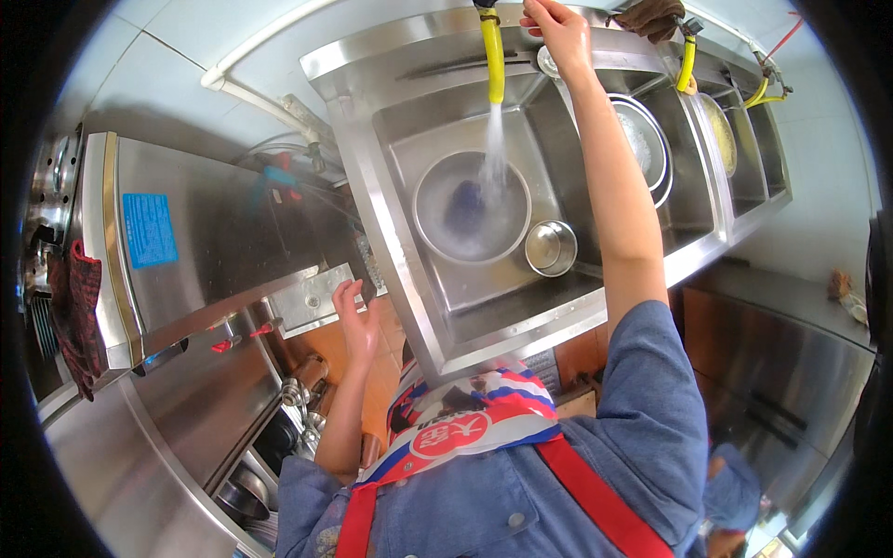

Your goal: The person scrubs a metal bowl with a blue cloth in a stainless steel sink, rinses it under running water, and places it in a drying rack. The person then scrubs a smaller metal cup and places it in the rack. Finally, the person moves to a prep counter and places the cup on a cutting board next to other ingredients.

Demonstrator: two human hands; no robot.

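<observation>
My right hand (560, 36) reaches to the back edge of the sink, close beside the yellow hose (494, 63). Its fingers are bent near the top rim of the view, and whether they grip anything is unclear. From the hose a stream of water (494, 143) runs into a round metal bowl (429, 216). A blurred dark blue thing (466, 204) is in the bowl's water. On the basin floor beside the bowl stands a small metal pot (551, 249). My left hand (358, 317) hangs left of the sink, empty, its fingers loosely bent and apart.
The steel sink (411, 293) has further basins to the right, one with a metal pan (638, 139). A brown cloth (649, 19) hangs at the back. To the left stands a steel cabinet (209, 230) with a dark red cloth (75, 314). Another person (732, 488) is behind, lower right.
</observation>
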